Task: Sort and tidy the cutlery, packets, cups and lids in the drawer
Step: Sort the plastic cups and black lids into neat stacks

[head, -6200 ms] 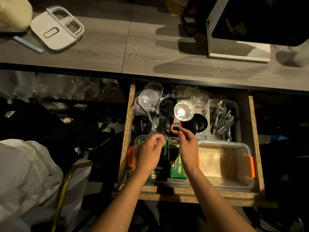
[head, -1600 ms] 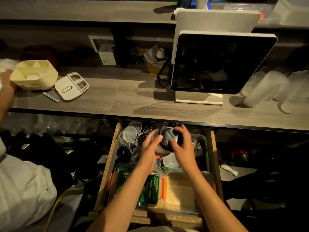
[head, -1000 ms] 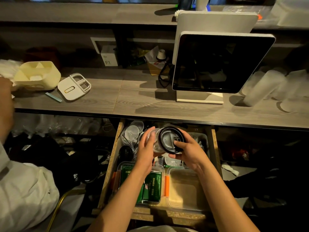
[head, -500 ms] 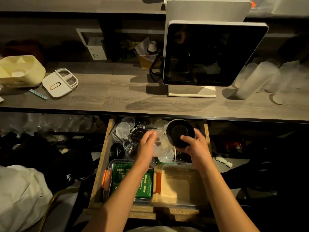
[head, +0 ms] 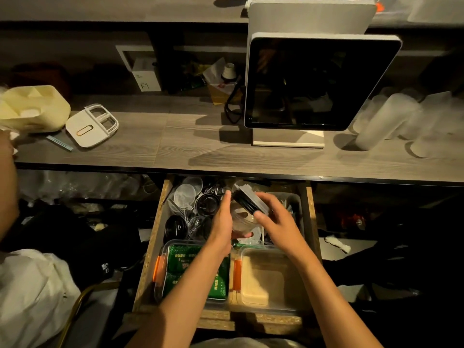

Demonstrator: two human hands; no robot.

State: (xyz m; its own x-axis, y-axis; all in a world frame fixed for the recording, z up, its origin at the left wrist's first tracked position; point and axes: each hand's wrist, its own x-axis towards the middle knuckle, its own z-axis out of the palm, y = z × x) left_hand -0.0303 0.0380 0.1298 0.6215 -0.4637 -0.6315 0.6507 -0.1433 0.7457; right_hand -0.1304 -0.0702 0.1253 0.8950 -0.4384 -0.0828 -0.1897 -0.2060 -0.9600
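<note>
Drawer [head: 310,209] back lies dim; right hand [head: 281,223] hides lid stack [head: 247,200].

Both hands [head: 253,222] around stacked lids [head: 247,200]

Open chipboard drawer [head: 310,212] set below grey wooden counter [head: 175,144]. In drawer front: clear plastic box with green packets [head: 193,270] at left, empty clear plastic box [head: 266,277] at right. Behind them: loose black and clear lids [head: 190,209]. White-framed monitor [head: 319,81] placed on counter, behind drawer.
</note>
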